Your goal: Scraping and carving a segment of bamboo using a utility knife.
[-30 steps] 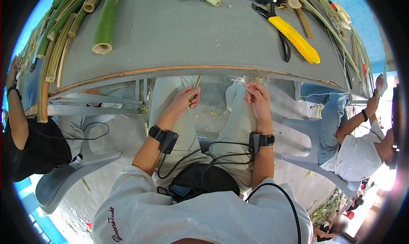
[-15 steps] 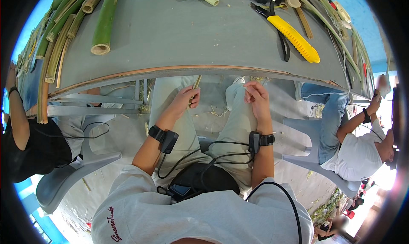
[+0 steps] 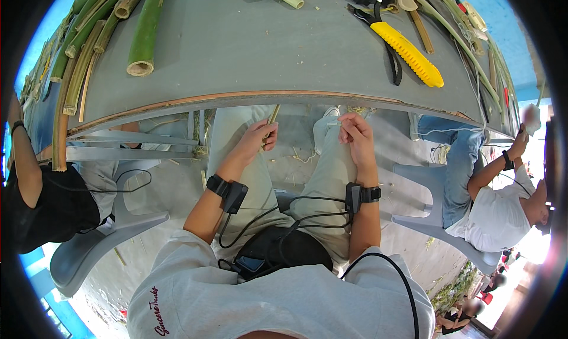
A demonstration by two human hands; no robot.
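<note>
The person's left hand (image 3: 262, 137) is closed around a thin, yellow-green, bamboo-like strip (image 3: 274, 113), above pale trousers (image 3: 229, 130). The right hand (image 3: 357, 135) has curled fingers; whether they pinch anything is unclear. Red script lettering (image 3: 155, 311) marks the pale-grey fabric T-shirt (image 3: 254, 303).

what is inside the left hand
A thin greenish-tan strip is held in the left hand, one end sticking out above the fist. The stretch within the grip is covered and cannot be seen.
</note>
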